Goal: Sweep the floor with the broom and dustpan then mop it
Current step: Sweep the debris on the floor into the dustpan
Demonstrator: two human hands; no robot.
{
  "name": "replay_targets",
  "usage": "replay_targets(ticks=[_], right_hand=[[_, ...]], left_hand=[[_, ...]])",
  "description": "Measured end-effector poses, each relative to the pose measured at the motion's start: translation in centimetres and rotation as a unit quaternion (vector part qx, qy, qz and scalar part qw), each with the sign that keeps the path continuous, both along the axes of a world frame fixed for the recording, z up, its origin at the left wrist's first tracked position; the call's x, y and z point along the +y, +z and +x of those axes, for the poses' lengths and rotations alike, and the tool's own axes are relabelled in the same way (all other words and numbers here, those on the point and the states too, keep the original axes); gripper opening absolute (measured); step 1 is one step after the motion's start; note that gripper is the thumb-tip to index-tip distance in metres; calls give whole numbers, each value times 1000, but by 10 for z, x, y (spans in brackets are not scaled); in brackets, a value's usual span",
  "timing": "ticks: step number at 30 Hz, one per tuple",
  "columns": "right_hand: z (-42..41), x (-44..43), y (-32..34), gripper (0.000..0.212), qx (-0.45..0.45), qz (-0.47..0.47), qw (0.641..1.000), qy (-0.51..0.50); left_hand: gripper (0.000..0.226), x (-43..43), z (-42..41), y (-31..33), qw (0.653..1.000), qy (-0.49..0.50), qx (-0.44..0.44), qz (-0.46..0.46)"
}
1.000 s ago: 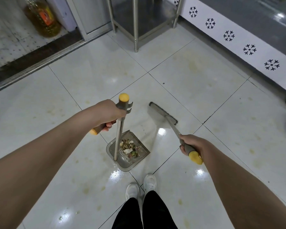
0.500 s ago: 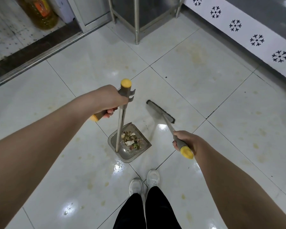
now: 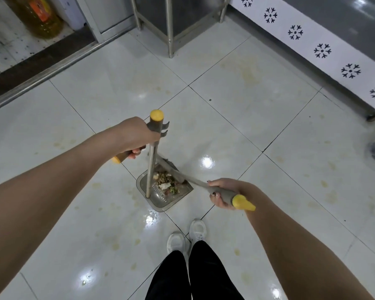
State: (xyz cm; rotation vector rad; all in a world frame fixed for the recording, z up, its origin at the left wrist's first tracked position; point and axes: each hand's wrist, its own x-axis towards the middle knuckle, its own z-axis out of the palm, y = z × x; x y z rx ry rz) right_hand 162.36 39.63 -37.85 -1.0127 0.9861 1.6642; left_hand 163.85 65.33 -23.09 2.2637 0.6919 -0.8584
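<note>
Most of the glossy tiled floor [image 3: 247, 109] around both grips carries yellowish stains, so a slip seems possible. The left grip [image 3: 136, 136] curls round the dustpan [image 3: 162, 201] handle; tilting it could spill the pan. The right grip [image 3: 223, 190] wraps the broom [image 3: 198, 181] handle; a hard stroke could flick the food scraps [image 3: 165, 182] out. The broom's long axis runs from the right grip up-left across the pan, its blurred head pointing just below the left grip.

Grey broom [image 3: 195, 182] and dustpan [image 3: 161, 199] have yellow handle ends, beside white floor tiles [image 3: 247, 126] and a black-snowflaked white wall band [image 3: 310, 43].
</note>
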Motion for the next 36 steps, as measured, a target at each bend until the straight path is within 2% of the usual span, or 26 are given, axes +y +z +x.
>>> replay_targets(ticks=[4, 7, 12, 14, 16, 19, 21, 26, 31, 34, 36], right_hand=[[39, -32, 30, 42, -35, -32, 999, 25], [38, -31, 33, 41, -60, -55, 996, 40], [-2, 0, 7, 17, -158, -105, 978, -84], [-22, 12, -5, 13, -174, -110, 976, -64], [-31, 21, -9, 11, -160, -82, 983, -39], [-7, 10, 1, 31, -31, -4, 999, -15], [22, -9, 14, 39, 0, -3, 1000, 1], [54, -26, 37, 42, -61, -58, 994, 63], [3, 10, 0, 15, -183, -97, 977, -53], [-26, 35, -18, 12, -185, -86, 978, -38], [-23, 38, -17, 14, -147, -54, 987, -25]], left_hand=[[20, -5, -3, -1, 1000, -3, -6, -11], [21, -11, -6, -3, 1000, -3, -12, -23], [22, -14, -9, -7, 1000, -2, -16, -24], [21, -14, -9, -8, 1000, 0, -17, -20], [21, -15, -8, -9, 1000, 0, -17, -11], [22, -20, -7, -7, 1000, -5, -18, -12], [23, -22, -7, -6, 1000, -4, -19, -17], [21, -23, -12, -7, 999, -3, -17, -31], [21, -19, -16, -11, 999, -8, -20, -23], [23, -14, -22, -14, 1000, -2, -13, -10], [23, -10, -25, -14, 1000, 5, -11, -8]])
